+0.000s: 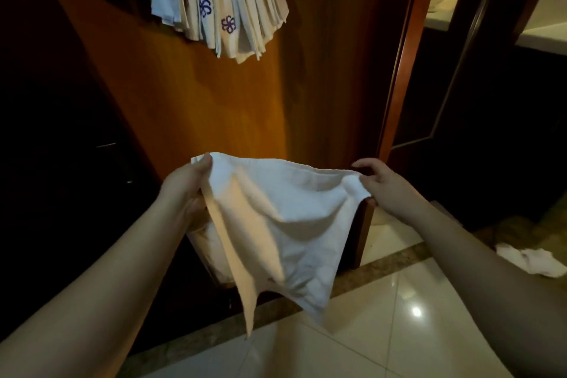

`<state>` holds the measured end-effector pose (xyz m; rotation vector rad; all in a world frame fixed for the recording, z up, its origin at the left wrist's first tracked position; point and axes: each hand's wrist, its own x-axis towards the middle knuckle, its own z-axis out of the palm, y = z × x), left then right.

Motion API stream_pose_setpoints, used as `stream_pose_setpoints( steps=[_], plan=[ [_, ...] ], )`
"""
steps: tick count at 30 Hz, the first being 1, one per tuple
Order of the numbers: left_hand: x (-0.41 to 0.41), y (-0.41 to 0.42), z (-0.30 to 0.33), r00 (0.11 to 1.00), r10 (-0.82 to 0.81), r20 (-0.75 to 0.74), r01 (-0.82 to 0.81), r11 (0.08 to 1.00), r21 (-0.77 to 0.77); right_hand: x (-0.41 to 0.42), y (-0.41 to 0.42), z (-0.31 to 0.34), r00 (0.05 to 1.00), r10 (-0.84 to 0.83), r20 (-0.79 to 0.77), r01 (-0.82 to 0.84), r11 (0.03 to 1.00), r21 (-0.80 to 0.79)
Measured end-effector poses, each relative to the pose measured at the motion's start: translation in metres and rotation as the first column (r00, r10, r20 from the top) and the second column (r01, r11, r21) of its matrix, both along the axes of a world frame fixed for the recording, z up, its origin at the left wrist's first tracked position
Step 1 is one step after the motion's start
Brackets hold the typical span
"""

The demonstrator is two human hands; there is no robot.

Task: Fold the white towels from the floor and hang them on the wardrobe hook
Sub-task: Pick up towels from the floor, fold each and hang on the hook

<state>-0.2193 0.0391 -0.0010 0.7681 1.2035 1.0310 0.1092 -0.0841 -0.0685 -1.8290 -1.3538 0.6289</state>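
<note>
Pinching the white towel (pixel 285 209) at both top corners, left hand (pixel 187 187) and right hand (pixel 383 187) should pull it taut before folding.

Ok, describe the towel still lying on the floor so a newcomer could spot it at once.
Start at the wooden wardrobe door and drop to the glossy tiled floor on the right. Near the frame's right edge lies a crumpled white towel. Unlike the towel held spread between both hands, it sits bunched and untouched.

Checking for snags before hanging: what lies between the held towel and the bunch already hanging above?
In the head view, only bare wardrobe door lies between the held towel and the hanging towels.
</note>
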Motion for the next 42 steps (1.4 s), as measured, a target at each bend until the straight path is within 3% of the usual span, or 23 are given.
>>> stream_pose_setpoints(
  steps=[2,4,9,12,13,16,19,26,32,37,42],
  plan=[
    [0.009,-0.019,-0.005,1.000,-0.006,0.019,0.005,0.999,0.043,-0.022,-0.008,0.007,0.984,0.085,-0.159,-0.084,0.996,0.017],
    [0.018,-0.039,-0.009,0.998,-0.057,0.033,0.053,0.994,0.096,-0.045,-0.015,0.013,0.963,0.156,-0.220,-0.148,0.988,0.053],
    [0.045,-0.082,-0.010,0.971,-0.145,-0.189,0.180,0.967,0.183,-0.086,-0.029,0.037,0.947,0.299,-0.117,-0.295,0.954,0.055],
    [0.054,-0.095,-0.010,0.936,-0.226,-0.272,0.270,0.952,0.141,-0.094,-0.035,0.044,0.911,0.374,-0.174,-0.374,0.927,0.037],
    [0.055,-0.098,-0.012,0.929,-0.282,-0.238,0.318,0.940,0.125,-0.095,-0.037,0.044,0.905,0.384,-0.183,-0.384,0.923,0.035],
    [0.051,-0.108,-0.016,0.901,-0.434,-0.028,0.433,0.890,0.140,-0.101,-0.043,0.045,0.919,0.363,-0.152,-0.354,0.931,0.084],
    [0.049,-0.114,-0.019,0.874,-0.482,0.055,0.466,0.866,0.182,-0.109,-0.050,0.045,0.939,0.311,-0.145,-0.284,0.942,0.181],
    [0.053,-0.120,-0.014,0.827,-0.561,0.032,0.524,0.790,0.317,-0.118,-0.055,0.058,0.937,0.301,-0.177,-0.245,0.928,0.282],
    [0.042,-0.120,-0.012,0.758,-0.651,0.033,0.607,0.724,0.327,-0.128,-0.054,0.057,0.927,0.282,-0.248,-0.209,0.936,0.283],
    [0.031,-0.115,-0.015,0.696,-0.702,-0.150,0.690,0.597,0.409,-0.132,-0.049,0.061,0.920,0.283,-0.273,-0.213,0.942,0.259],
    [0.026,-0.115,-0.012,0.744,-0.604,-0.286,0.668,0.648,0.366,-0.132,-0.042,0.063,0.891,0.278,-0.358,-0.218,0.955,0.200]
  ],
)
